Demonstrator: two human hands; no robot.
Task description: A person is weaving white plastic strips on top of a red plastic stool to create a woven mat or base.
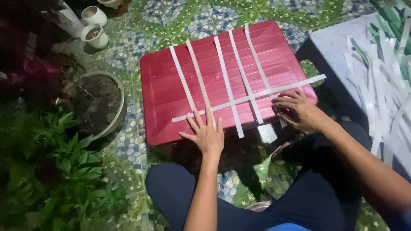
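Two hands pin loose white strips on a red plastic stool top.

Nearest, the left hand [207,133] lies flat with fingers spread on the near ends of the long white upright strips [228,85]; right of it, the right hand [296,110] curls fingertips onto the crossing white strip [257,95]. Nothing fastens the weave to the glossy red rectangular stool top [162,90], so I judge lifting either palm could let strips slide askew toward the far edge.

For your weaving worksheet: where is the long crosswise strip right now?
In the head view, the crosswise strip lies on the red board, across five lengthwise strips, between the left hand and right hand.
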